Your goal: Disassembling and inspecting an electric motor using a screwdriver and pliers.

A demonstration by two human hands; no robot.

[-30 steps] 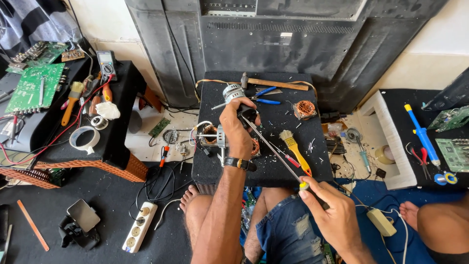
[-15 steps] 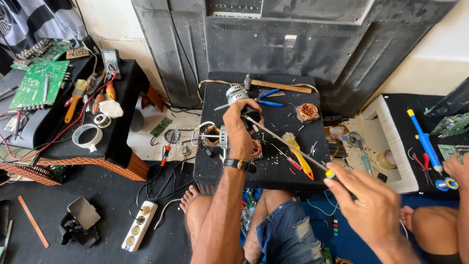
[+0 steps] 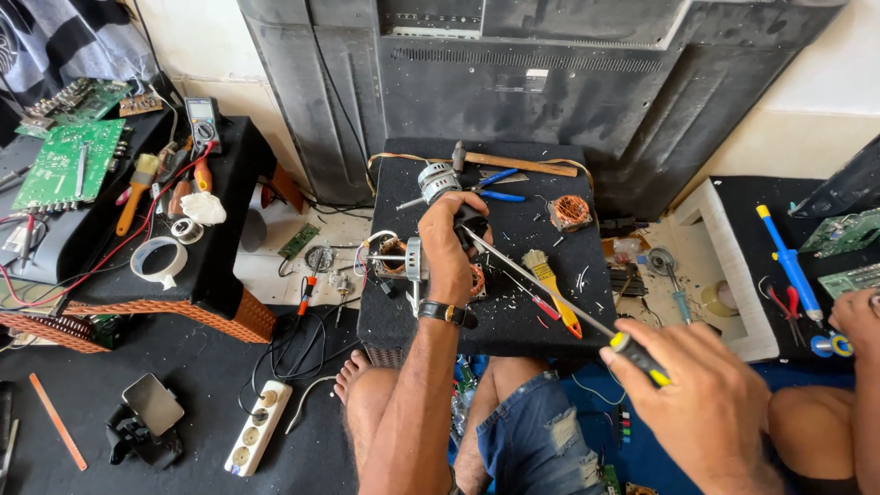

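My left hand is clamped over a small electric motor with copper windings, which sits on the black-covered stand in front of me. My right hand grips the yellow and black handle of a long screwdriver. Its thin shaft slants up and left across the stand, and the tip ends at the motor under my left fingers. My bare knees and denim shorts show below the stand.
On the stand lie a hammer, a second motor part, blue pliers, a copper coil and a yellow brush. A power strip lies on the floor. Another person's hand is at the right edge.
My right hand has moved to the right and a little down with the screwdriver. My left hand stays on the motor.
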